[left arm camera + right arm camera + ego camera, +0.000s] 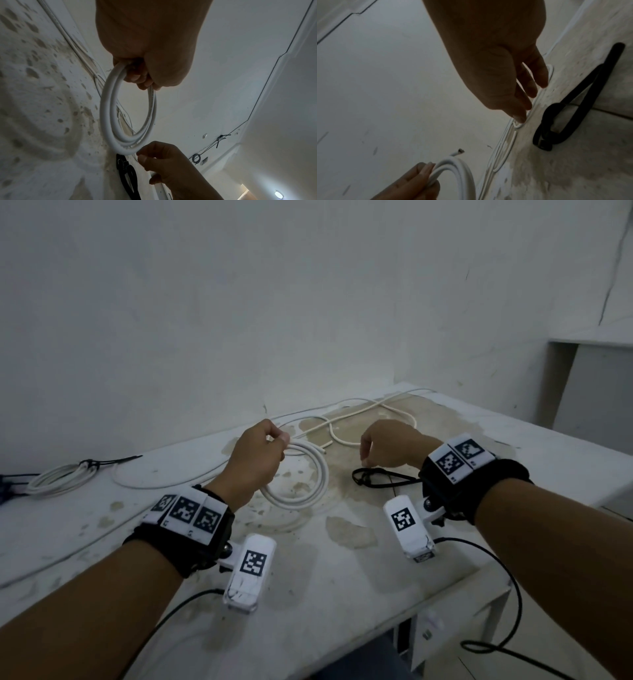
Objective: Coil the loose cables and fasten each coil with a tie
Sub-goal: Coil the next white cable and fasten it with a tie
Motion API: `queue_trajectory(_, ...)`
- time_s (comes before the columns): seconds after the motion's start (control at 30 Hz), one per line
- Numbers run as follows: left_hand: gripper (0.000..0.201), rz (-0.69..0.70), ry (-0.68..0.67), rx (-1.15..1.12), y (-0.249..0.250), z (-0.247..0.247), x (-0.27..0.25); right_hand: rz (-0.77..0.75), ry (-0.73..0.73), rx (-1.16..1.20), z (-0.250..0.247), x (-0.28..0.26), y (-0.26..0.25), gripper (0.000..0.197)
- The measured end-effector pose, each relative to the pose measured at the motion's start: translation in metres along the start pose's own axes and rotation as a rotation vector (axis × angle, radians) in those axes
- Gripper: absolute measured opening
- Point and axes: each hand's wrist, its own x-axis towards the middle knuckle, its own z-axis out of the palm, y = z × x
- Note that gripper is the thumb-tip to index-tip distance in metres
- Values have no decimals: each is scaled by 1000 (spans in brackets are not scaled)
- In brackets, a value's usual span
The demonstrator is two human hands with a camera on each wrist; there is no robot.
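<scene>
My left hand (277, 443) grips a white cable coil (318, 474) of a few turns at its top and holds it just above the table; its cut end (323, 451) sticks out past the fingers. The left wrist view shows the coil (109, 121) hanging from my curled fingers (142, 79). A black tie (376, 478), looped loosely, lies on the table right of the coil. My right hand (364, 455) hovers over the tie's left end with fingers pointing down and holding nothing. In the right wrist view its fingers (529, 97) are straight, close to the tie (573, 108).
A finished white coil (58, 477) with a black tie round it lies far left. Loose white cables (359, 419) cross at the back of the stained table (342, 577), along the wall. Another white strand (164, 482) curves left of my left hand.
</scene>
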Motion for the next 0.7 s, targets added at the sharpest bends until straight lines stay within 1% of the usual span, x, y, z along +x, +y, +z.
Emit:
queue_trajectory(0.1,19,-6,9,0,-1,-3,1,-33,-60,-37,7,3,-9,27)
queue_trajectory(0.17,20,-16,20,4,-2,-6,2,-7,-88,-41,15,8,-15,36)
queue_trajectory(0.2,20,-21,22,6,-3,-8,2,17,-94,-35,20,11,-16,36)
queue_trajectory(0.3,19,-27,20,3,-5,-15,1,77,-84,11,32,17,-16,25)
queue_trajectory(0.4,18,-34,22,-9,-7,-22,1,119,-99,3,34,17,-18,17)
queue_trajectory(0.47,18,-44,28,-18,-9,-26,2,135,-85,14,30,18,-19,18)
queue_trajectory(0.57,17,-53,31,-27,-10,-27,5,138,4,81,18,20,-20,18)
queue_trajectory(0.63,17,-47,25,-40,-11,-27,6,149,63,188,9,23,-21,20)
queue_trajectory(0.7,17,-43,22,-51,-11,-26,7,171,107,368,3,25,-23,21)
